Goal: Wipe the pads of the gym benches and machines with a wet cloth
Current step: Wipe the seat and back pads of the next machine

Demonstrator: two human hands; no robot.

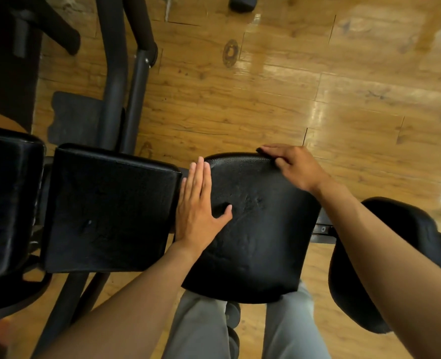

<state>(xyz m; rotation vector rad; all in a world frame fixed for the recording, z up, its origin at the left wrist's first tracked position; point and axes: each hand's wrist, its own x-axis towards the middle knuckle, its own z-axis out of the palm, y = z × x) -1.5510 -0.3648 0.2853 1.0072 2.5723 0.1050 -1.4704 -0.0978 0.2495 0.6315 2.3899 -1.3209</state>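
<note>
Your left hand (201, 203) lies flat, fingers straight, on the middle pad (255, 229); your right hand (292, 167) grasps its far edge. Expect soft, dimpled vinyl, probably slick when wet (no cloth is visible). Grip the pad's edges. No containers are in view.

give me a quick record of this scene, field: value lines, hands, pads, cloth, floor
left hand: left hand lies flat, fingers straight, on the left edge of the middle pad
right hand: right hand has its fingers curled over the far edge of the same pad
middle pad: black, creased and dented on top
square pad: square pad sits left of the middle pad, apart from it by a narrow gap
right pad: right pad is partly hidden by the right forearm
cloth: none in view
floor: floor is glossy wood planks
frame: black tubes beyond the pads
</note>
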